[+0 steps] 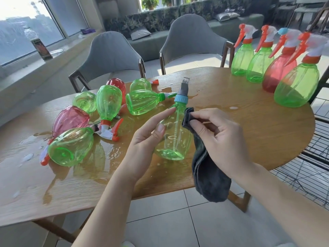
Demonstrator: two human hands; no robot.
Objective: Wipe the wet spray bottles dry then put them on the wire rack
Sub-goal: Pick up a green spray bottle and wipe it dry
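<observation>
My left hand [151, 134] holds a green spray bottle [175, 139] with a blue collar upright above the table, thumb on its front and fingers along its side. Water drops cling to the bottle. My right hand [219, 132] pinches a dark grey cloth [208, 175] against the bottle's right shoulder; the rest of the cloth hangs down past the table edge. Several wet green and red bottles [108, 102] lie in a pile on the left. Upright on the wire rack [302, 168] at the right stand several bottles [295, 82].
Puddles cover the left and middle of the wooden table [249, 111]. Two grey chairs [192, 41] stand at the far side. The black wire rack reaches along the table's right edge. A window ledge with a dark box [41, 47] runs at the left.
</observation>
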